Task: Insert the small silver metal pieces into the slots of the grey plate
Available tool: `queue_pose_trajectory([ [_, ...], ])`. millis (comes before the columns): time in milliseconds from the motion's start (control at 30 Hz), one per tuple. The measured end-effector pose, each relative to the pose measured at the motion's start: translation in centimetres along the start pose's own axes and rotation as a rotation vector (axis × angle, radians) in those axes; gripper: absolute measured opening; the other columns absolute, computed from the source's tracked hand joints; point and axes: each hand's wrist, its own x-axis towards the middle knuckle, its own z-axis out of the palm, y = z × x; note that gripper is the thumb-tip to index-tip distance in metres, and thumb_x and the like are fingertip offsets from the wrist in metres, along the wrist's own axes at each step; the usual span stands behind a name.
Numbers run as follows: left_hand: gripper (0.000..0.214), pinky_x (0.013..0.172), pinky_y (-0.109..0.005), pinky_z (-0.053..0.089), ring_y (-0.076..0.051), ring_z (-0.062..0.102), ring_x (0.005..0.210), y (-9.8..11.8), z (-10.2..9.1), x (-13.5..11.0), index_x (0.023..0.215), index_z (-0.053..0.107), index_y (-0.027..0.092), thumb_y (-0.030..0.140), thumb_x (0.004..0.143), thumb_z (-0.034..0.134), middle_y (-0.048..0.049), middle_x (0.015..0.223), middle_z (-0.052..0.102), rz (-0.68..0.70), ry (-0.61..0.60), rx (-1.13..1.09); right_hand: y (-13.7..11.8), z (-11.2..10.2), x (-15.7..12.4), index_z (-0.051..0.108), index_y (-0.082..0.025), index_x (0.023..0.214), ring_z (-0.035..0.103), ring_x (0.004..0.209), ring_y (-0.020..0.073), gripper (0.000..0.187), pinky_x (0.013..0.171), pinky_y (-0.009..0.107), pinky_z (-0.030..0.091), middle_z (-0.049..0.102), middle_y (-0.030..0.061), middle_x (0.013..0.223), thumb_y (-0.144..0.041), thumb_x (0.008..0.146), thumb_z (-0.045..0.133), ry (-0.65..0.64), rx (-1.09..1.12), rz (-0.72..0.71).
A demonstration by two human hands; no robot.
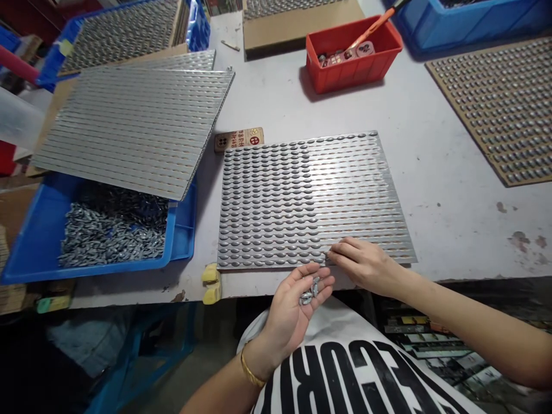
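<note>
Now, the left hand [291,316] lies open, cupping a few grey metal ovals [309,292], while the loosely curled right hand [366,265] touches a grooved metal tray [366,195] on the bench [452,230].

A pale grey work table [452,218] carries a red rectangular plastic bin [353,75] holding an orange-handled tool [371,29]. At right lies a brown cardboard sheet [495,109] studded with rows of grey metal pieces. At left, a ridged silver metal tray [133,132] leans tilted over a blue plastic crate [107,271] heaped with similar pieces. A small printed wooden tag [238,139] and yellow foam blocks [211,284] sit nearby.
</note>
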Motion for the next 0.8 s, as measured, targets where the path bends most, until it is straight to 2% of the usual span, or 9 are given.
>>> queue_pose_trajectory([
  [200,0.025,0.103,-0.046,0.045,-0.026,0.062,0.109,0.5,0.7,0.1,0.107,0.064,0.012,0.029,0.091,0.056,-0.0144,0.113,0.067,0.008,-0.001,-0.051,-1.6,-1.7,1.1,0.059,-0.016,0.117,0.057,0.089,0.0206,0.028,0.073,0.033,0.051,0.064,0.0118,0.104,-0.012,0.089,0.055,0.109,0.23,0.098],
  [367,0.028,0.103,-0.043,0.045,-0.02,0.059,0.105,0.6,1.1,0.5,0.107,0.065,0.013,0.034,0.092,0.052,-0.0116,0.113,0.064,-0.017,-0.015,-0.116,-3.6,-2.3,2.4,0.064,-0.016,0.106,0.056,0.087,0.0207,0.021,0.074,0.035,0.051,0.066,0.0104,0.098,-0.011,0.086,0.06,0.146,0.253,0.074],
  [500,0.031,0.102,-0.043,0.044,-0.02,0.062,0.102,0.5,1.1,0.7,0.108,0.062,0.013,0.038,0.092,0.052,-0.013,0.11,0.066,-0.059,-0.053,-0.15,-4.0,-1.8,1.9,0.064,-0.017,0.102,0.057,0.089,0.0203,0.018,0.076,0.035,0.051,0.067,0.0086,0.094,-0.009,0.088,0.057,0.185,0.249,0.095],
  [567,0.029,0.103,-0.043,0.044,-0.022,0.063,0.105,0.5,1.0,0.6,0.109,0.061,0.012,0.035,0.092,0.053,-0.0147,0.113,0.067,-0.048,-0.04,-0.136,-3.7,-1.7,1.3,0.062,-0.017,0.103,0.058,0.09,0.0204,0.017,0.078,0.036,0.051,0.067,0.0087,0.095,-0.009,0.089,0.056,0.208,0.254,0.108],
  [667,0.026,0.105,-0.043,0.042,-0.026,0.062,0.112,0.5,0.7,0.3,0.112,0.06,0.01,0.02,0.088,0.057,-0.0181,0.119,0.065,-0.042,-0.025,-0.073,-2.6,-1.4,0.6,0.061,-0.016,0.101,0.059,0.085,0.0201,0.015,0.076,0.036,0.051,0.068,0.0085,0.09,-0.009,0.09,0.054,0.23,0.242,0.162],
  [800,0.029,0.108,-0.044,0.041,-0.029,0.061,0.115,0.4,0.4,0.1,0.11,0.061,0.008,0.006,0.081,0.056,-0.02,0.121,0.064,-0.064,-0.02,-0.015,-0.7,-0.3,0.5,0.061,-0.016,0.1,0.058,0.083,0.02,0.016,0.073,0.035,0.05,0.067,0.0086,0.088,-0.01,0.092,0.048,0.192,0.188,0.188],
])
